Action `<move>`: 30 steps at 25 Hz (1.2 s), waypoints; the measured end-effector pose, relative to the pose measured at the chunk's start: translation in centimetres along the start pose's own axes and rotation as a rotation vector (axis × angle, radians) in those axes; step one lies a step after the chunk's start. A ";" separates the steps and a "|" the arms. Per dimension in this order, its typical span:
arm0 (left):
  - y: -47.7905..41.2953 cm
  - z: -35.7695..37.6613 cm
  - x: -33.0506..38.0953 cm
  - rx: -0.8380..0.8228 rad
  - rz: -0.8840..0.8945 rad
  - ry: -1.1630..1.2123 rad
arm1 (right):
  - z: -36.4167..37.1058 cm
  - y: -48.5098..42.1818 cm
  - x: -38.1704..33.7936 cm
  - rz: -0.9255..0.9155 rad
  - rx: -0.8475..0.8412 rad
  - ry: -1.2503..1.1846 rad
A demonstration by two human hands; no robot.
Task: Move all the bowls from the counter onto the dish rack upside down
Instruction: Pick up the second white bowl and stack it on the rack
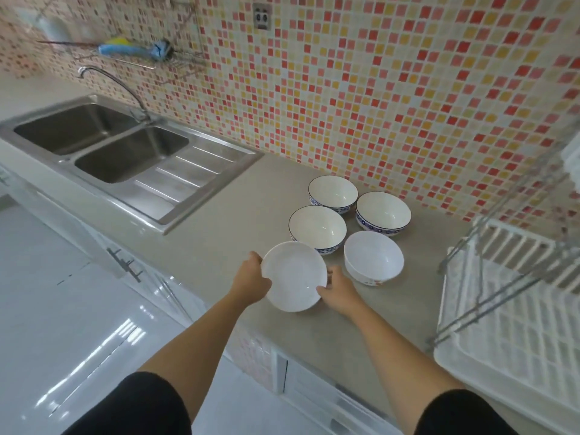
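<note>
Several bowls stand on the beige counter (257, 202). Both hands grip the nearest plain white bowl (293, 276), tilted toward me: my left hand (252, 279) on its left rim, my right hand (337, 288) on its right rim. Right of it sits a white bowl with a flower print (373, 262). Behind stand three blue-patterned bowls, upright: one in the middle (317, 229), one at the back (332, 194), one at the right (383, 213). The white dish rack (514, 324) with a metal frame stands at the right edge and holds no bowls.
A steel double sink (103, 142) with a drainboard and a tap (125, 86) lies at the left. A wire wall shelf (141, 54) holds a blue brush. The mosaic tile wall runs behind the counter. White glossy floor lies below left.
</note>
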State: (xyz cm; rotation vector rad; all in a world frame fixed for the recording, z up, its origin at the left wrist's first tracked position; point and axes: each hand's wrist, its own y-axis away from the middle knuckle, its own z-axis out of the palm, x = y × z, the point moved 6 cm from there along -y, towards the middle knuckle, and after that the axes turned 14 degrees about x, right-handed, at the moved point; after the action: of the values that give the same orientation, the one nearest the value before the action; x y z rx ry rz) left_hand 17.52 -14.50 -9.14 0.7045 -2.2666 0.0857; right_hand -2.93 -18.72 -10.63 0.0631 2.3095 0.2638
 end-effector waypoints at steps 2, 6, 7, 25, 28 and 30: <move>0.9 -1.1 2.0 0.040 0.100 0.061 | -2.2 1.0 -1.1 -0.029 0.121 -0.094; 3.9 -4.9 7.3 0.163 0.329 0.249 | -6.7 4.0 -4.0 -0.036 0.238 -0.393; 4.9 -5.8 8.7 0.167 0.370 0.326 | -7.9 5.0 -4.9 -0.036 0.250 -0.492; 21.3 -10.3 39.6 -0.241 0.956 1.203 | -41.0 18.1 -10.0 -0.504 0.785 -0.684; 23.3 -7.8 44.1 -0.241 0.972 1.080 | -46.4 18.6 -6.4 -0.501 0.873 -0.540; 24.2 -5.8 46.1 -0.228 0.950 0.941 | -49.0 18.2 -4.0 -0.460 0.904 -0.420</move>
State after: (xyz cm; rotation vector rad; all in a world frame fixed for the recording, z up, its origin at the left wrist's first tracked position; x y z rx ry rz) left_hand -17.39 -13.75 30.00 -0.5109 -1.4548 0.4846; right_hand -36.55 -9.82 28.58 0.0313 1.7849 -0.9409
